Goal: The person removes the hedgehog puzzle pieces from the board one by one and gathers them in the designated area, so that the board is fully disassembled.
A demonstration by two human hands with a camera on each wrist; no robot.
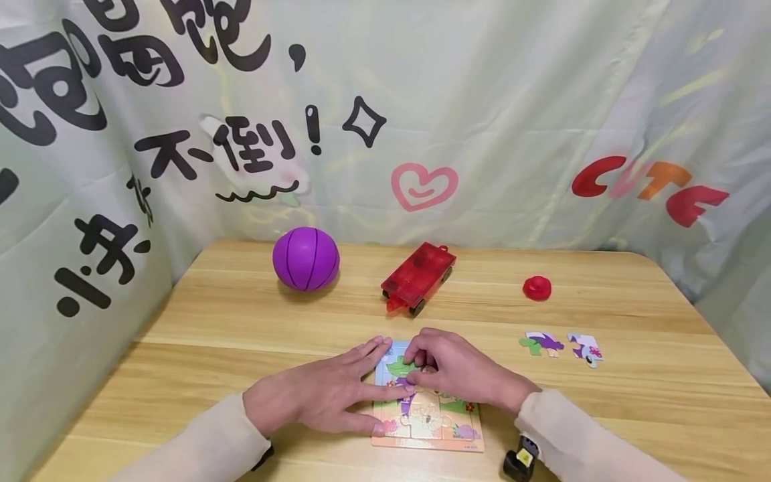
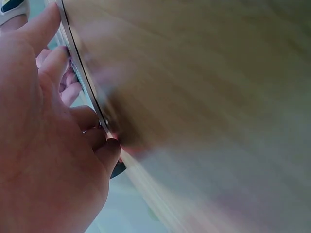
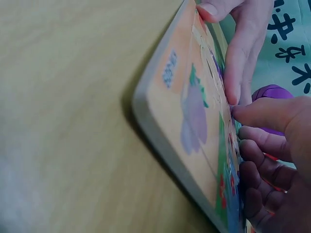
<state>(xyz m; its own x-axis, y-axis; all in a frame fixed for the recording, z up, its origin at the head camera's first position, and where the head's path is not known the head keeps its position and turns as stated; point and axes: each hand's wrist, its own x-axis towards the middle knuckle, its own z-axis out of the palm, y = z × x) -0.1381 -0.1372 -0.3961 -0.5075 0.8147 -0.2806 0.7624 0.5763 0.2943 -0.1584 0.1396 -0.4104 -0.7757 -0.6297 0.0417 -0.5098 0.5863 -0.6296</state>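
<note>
A colourful jigsaw puzzle (image 1: 429, 438) in a flat tray lies near the front of the table, under both hands. My left hand (image 1: 325, 391) spreads over its left side, fingers extended, with fingertips on the tray's edge and on the picture. Over the upper right part my right hand (image 1: 454, 368) bends its fingers and pinches a puzzle piece against the picture; the hand hides most of that piece. In the right wrist view the thumb and curled fingers (image 3: 265, 141) meet the puzzle's surface. Two loose pieces (image 1: 544, 343) (image 1: 585, 349) lie right of the puzzle.
Behind the puzzle stands a red toy cart (image 1: 418, 274) with black wheels. A purple ball (image 1: 306, 259) sits at the back left, and a small red hat-shaped thing (image 1: 537, 288) at the right. A printed curtain (image 1: 482, 100) hangs behind the wooden table (image 1: 229, 321).
</note>
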